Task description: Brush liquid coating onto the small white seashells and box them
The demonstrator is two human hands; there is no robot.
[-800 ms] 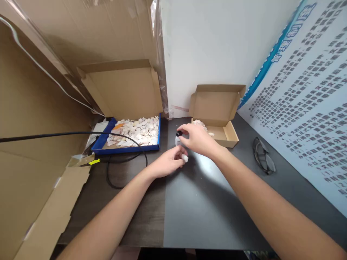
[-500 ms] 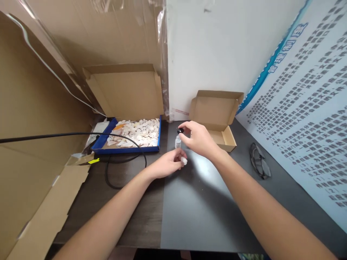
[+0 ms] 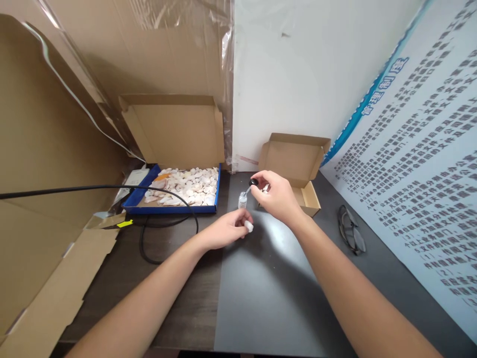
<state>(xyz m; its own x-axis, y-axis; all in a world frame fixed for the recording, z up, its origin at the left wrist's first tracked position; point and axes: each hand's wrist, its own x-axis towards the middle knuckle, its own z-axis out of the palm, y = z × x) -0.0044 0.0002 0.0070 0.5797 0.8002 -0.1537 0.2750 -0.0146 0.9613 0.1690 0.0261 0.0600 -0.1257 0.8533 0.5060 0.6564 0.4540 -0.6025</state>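
Note:
My left hand (image 3: 234,227) is closed, pinching a small white shell (image 3: 249,226) between thumb and fingers. Just beyond it a small clear bottle (image 3: 242,201) with a pale label stands uncapped on the table. Between thumb and fingertips of my right hand (image 3: 276,193) is the bottle's black cap (image 3: 253,182). A thin stem hangs from the cap at a tilt, its lower end at the bottle's mouth; I cannot tell whether it is a brush or a dropper.
A blue-edged cardboard box (image 3: 169,209) full of white shells stands at the back left. Behind my right hand is a smaller open carton (image 3: 312,199) with a few white pieces. Glasses (image 3: 351,229) lie to the right. A black cable (image 3: 141,243) loops across the left side.
My right hand has raised the black cap off the bottle and moved slightly right, so the stem shows now. The left hand keeps its pinch on the shell. The view has shifted a little.

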